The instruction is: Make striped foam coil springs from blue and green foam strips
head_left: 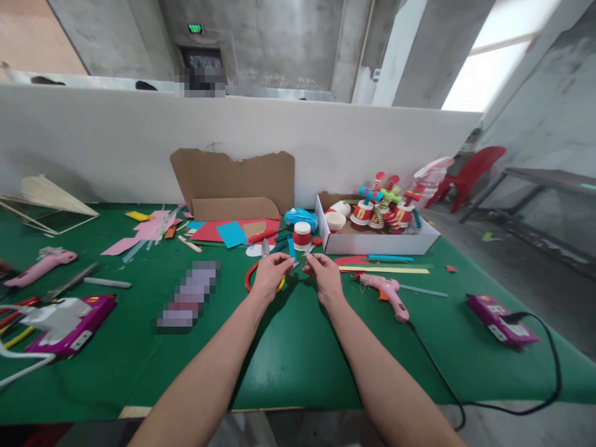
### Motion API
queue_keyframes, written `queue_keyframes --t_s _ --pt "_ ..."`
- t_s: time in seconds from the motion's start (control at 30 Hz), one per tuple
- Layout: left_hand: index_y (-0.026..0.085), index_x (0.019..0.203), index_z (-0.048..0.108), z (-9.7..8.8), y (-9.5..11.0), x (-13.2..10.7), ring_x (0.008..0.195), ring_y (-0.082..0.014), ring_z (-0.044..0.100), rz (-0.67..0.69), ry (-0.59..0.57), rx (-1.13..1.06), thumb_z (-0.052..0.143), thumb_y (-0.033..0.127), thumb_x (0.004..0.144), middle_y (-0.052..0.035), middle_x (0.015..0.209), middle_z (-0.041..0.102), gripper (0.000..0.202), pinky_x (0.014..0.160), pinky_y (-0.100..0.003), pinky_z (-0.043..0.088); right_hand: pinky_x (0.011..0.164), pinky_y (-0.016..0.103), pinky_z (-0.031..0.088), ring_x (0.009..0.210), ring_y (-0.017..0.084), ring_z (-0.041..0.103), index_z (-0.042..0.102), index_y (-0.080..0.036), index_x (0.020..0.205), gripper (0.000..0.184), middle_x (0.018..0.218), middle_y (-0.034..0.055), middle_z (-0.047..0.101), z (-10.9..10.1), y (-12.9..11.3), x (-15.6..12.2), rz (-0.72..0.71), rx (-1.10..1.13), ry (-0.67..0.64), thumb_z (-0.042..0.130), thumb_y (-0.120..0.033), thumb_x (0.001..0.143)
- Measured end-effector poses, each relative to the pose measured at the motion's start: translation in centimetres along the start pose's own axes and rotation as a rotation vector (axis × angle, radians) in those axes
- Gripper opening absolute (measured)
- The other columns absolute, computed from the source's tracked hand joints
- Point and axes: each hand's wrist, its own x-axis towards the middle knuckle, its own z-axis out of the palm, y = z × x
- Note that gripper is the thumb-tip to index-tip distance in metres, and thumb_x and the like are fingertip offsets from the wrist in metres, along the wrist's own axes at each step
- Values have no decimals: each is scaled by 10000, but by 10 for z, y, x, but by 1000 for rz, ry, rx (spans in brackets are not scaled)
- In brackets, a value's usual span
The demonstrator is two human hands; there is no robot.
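My left hand (274, 273) is closed in a pinch on a short blue paper strip (292, 248), which sticks up from the fingertips. Close beside it, my right hand (323, 273) pinches something small and pale that I cannot make out. Scissors (250, 278) with red and yellow handles lie partly hidden under my left hand. Just beyond the fingertips stands a red and white paper cup (302, 236). A pink glue gun (385, 292) lies on the table right of my right hand.
A white box (382, 243) holds cup figures. Behind are coloured paper (231, 234), a blue object (302, 218) and cardboard (233, 180). Purple power strips (503, 321) with cables lie at both sides. At left are a second pink glue gun (44, 267) and a blurred-out object (189, 295).
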Motion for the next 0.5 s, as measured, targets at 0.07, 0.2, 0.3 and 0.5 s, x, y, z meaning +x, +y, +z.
queue_keyframes --t_s 0.07,0.2,0.3,0.5 --pt "155 585 624 -2 -1 1 478 -88 464 -2 2 -4 759 371 521 23 490 552 263 511 -225 361 550 225 474 473 71 497 623 -171 588 255 515 -50 572 -2 -3 2 -2 38 36 794 -348 519" --pt "150 599 619 -4 -4 3 478 -83 470 -43 -22 -73 764 395 522 21 505 550 295 507 -221 363 562 221 489 484 67 503 630 -172 612 241 540 -43 582 -3 -7 3 35 181 87 773 -359 560" --pt "143 601 612 -2 -3 2 480 -78 477 -82 -46 -139 787 404 489 18 519 550 333 495 -215 358 561 219 497 497 73 520 613 -173 595 223 561 -25 610 -1 -4 1 170 206 20 783 -309 545" --pt "133 602 627 2 1 -1 478 -70 478 -107 -59 -161 817 385 441 17 525 561 354 498 -211 376 608 221 514 532 79 549 594 -182 572 208 569 -28 616 2 7 -3 270 208 -148 794 -216 528"
